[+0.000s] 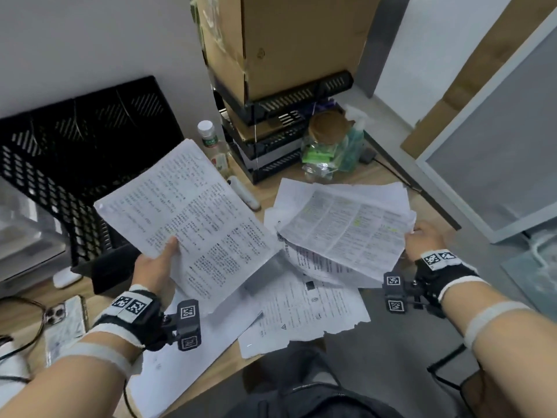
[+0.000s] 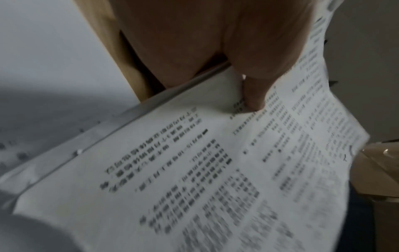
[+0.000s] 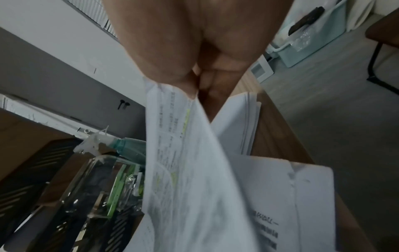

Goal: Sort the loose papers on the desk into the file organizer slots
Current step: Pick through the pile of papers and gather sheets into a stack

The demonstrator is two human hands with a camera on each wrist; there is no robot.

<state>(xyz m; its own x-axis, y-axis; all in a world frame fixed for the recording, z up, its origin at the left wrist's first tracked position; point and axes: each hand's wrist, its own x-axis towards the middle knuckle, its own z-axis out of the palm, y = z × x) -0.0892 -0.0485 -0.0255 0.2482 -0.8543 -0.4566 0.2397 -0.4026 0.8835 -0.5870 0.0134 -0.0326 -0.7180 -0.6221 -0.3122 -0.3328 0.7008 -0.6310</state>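
I have my left hand [image 1: 156,268] pinching a printed sheet [image 1: 187,212] at its near edge, thumb on top and fingers hidden beneath; the sheet is lifted clear of the worktop [image 1: 379,173] and tilted. In the left wrist view the thumb [image 2: 254,95] presses onto the print. My right hand [image 1: 425,239] grips the right edge of a second sheaf of papers with yellow highlighting [image 1: 346,227], raised above the loose papers [image 1: 307,309] that lie overlapped on the worktop in front of me. The black mesh file organizer [image 1: 78,164] stands at the back left, just beyond the left sheet. Stacked black trays [image 1: 283,140] carrying a cardboard box [image 1: 283,40] stand at the back centre, with a spray bottle [image 1: 352,140] beside them. A phone [image 1: 64,321] lies at the near left.
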